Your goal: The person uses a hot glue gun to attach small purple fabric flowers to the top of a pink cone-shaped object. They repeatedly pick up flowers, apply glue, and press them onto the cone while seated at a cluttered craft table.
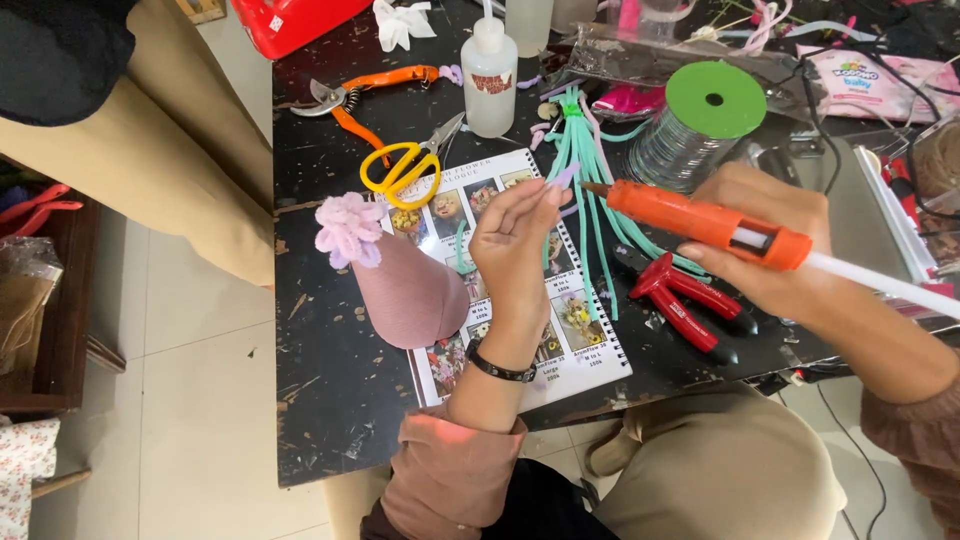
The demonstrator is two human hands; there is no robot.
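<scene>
My right hand (765, 240) grips an orange hot glue gun (705, 222) with a white glue stick out its back; the nozzle points left. My left hand (515, 240) pinches a small lilac piece (566, 177) at its fingertips, right in front of the nozzle. Both hover over a spiral-bound photo catalogue (580, 345) on the black table (330, 390). A mauve cone (410, 290) lies on its side to the left, with a pink fuzzy flower (348, 227) at its tip.
Yellow-handled scissors (400, 168), orange pruners (365, 90), a white squeeze bottle (489, 75), teal strips (585, 150), a wire spool with a green top (705, 110) and red pliers (685, 300) crowd the table. A wooden shelf (50, 300) stands at left.
</scene>
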